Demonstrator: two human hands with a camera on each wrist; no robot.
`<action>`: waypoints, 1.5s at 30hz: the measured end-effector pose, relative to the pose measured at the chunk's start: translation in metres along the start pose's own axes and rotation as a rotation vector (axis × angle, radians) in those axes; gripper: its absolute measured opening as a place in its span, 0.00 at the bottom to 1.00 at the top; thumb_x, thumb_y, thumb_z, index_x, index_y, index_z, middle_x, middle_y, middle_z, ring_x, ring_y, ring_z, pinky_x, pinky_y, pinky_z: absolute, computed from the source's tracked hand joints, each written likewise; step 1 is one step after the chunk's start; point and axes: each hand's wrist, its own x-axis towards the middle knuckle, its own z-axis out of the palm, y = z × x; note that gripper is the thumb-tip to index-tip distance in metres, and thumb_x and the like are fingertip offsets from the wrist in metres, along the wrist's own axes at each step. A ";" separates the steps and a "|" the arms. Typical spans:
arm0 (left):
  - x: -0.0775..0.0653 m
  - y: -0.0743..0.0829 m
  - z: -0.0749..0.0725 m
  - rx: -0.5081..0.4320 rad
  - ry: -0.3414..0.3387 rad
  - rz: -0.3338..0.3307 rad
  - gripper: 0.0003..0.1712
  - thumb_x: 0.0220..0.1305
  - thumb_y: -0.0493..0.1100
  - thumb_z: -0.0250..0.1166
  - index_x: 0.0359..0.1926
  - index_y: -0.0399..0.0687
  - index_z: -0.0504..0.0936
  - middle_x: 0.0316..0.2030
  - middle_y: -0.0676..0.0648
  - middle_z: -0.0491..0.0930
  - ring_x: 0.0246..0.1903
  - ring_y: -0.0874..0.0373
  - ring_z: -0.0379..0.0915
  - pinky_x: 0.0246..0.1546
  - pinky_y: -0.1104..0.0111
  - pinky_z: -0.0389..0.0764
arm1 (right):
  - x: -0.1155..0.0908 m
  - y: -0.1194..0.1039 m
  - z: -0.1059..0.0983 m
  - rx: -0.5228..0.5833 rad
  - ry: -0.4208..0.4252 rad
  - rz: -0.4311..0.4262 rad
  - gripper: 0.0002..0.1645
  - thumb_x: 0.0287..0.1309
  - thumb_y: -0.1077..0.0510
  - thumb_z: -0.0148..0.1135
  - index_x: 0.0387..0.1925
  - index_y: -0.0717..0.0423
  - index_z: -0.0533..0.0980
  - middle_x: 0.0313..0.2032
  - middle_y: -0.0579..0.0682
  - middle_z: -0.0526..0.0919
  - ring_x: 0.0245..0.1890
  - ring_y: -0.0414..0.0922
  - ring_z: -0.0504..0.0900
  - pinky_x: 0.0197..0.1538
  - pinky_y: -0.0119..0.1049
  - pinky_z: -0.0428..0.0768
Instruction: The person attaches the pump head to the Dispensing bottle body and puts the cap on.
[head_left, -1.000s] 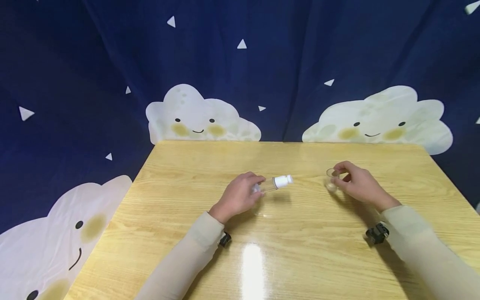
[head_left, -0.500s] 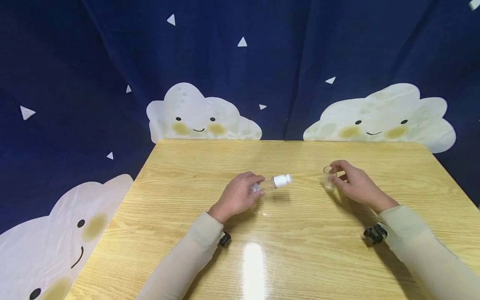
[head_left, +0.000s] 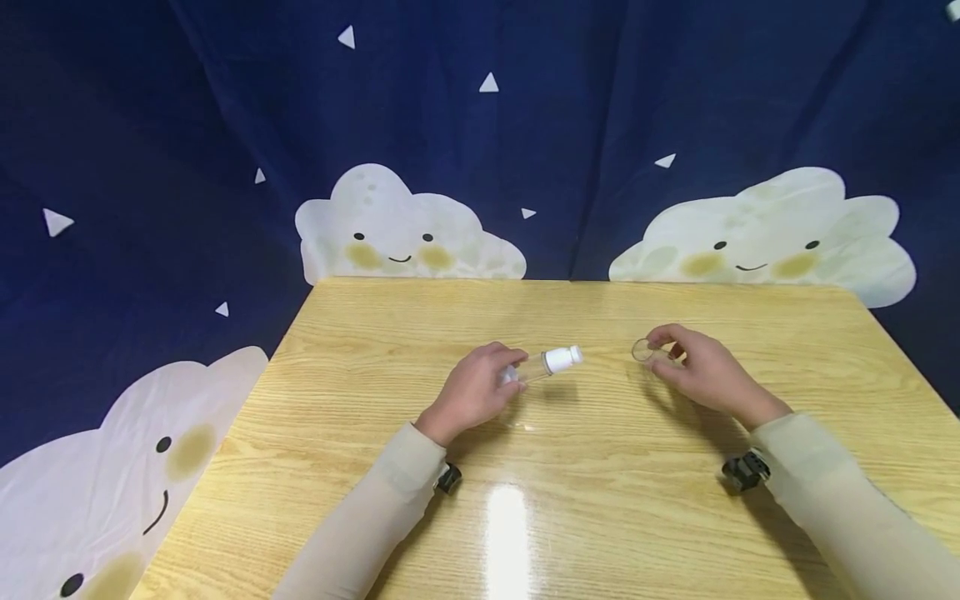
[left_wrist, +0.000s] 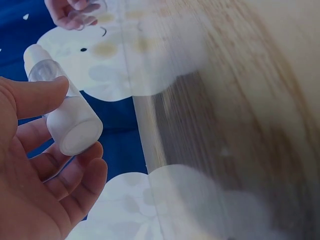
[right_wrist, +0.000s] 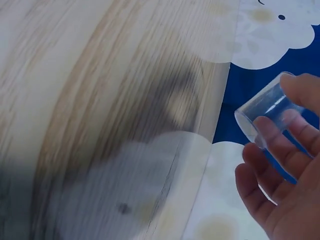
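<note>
Over the middle of the table my left hand (head_left: 474,390) grips a small clear bottle (head_left: 534,368) with a white pump top (head_left: 562,358). It lies nearly level, top pointing right. The left wrist view shows the thumb pressed on the bottle (left_wrist: 75,117) and its pale round base toward the camera. To the right, my right hand (head_left: 705,371) pinches a clear, hollow cap (right_wrist: 267,107) between thumb and fingers. The cap is tilted, its round rim facing left toward the bottle. A gap separates the cap from the pump top. Both things are held above the table.
The wooden table (head_left: 600,483) has a bright light reflection near its front. Behind it hangs a dark blue curtain (head_left: 420,100) with white clouds and triangles. A small black device (head_left: 746,471) sits at the right wrist, another (head_left: 448,477) at the left.
My right hand has moved slightly left with the clear cap, which has tipped from near upright toward the bottle. The left hand and bottle have stayed almost still.
</note>
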 end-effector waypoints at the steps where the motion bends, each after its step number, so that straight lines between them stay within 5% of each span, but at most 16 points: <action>1: 0.000 0.000 0.000 -0.003 0.001 0.001 0.22 0.54 0.45 0.66 0.52 0.48 0.78 0.43 0.50 0.79 0.37 0.61 0.72 0.35 0.71 0.74 | 0.000 -0.001 0.000 -0.007 0.004 -0.009 0.18 0.57 0.49 0.59 0.47 0.52 0.74 0.43 0.51 0.81 0.36 0.46 0.75 0.35 0.38 0.72; 8: -0.001 0.001 0.003 0.004 -0.006 -0.006 0.22 0.55 0.46 0.65 0.52 0.50 0.78 0.44 0.51 0.79 0.38 0.61 0.73 0.36 0.71 0.74 | -0.001 -0.001 0.003 -0.022 0.058 -0.101 0.16 0.54 0.54 0.63 0.44 0.55 0.78 0.43 0.50 0.82 0.37 0.46 0.77 0.38 0.40 0.73; 17: 0.000 0.004 0.003 0.016 -0.002 0.002 0.22 0.54 0.45 0.66 0.52 0.50 0.78 0.44 0.51 0.79 0.38 0.62 0.73 0.37 0.71 0.74 | -0.004 -0.006 0.001 0.040 0.032 -0.049 0.22 0.58 0.49 0.58 0.50 0.57 0.73 0.45 0.53 0.81 0.39 0.49 0.81 0.42 0.47 0.76; 25: 0.002 0.005 0.005 0.000 -0.022 0.003 0.22 0.55 0.46 0.65 0.53 0.50 0.77 0.45 0.51 0.79 0.40 0.61 0.73 0.38 0.70 0.74 | -0.009 -0.009 -0.001 0.065 0.017 -0.019 0.21 0.59 0.52 0.58 0.51 0.57 0.72 0.45 0.52 0.79 0.39 0.46 0.79 0.39 0.41 0.78; 45: -0.002 0.002 0.005 -0.010 0.006 0.005 0.22 0.55 0.47 0.65 0.52 0.50 0.78 0.43 0.52 0.79 0.39 0.61 0.73 0.39 0.70 0.75 | -0.008 -0.022 0.000 0.034 -0.004 -0.105 0.22 0.56 0.62 0.59 0.54 0.60 0.71 0.48 0.56 0.79 0.43 0.51 0.78 0.43 0.46 0.77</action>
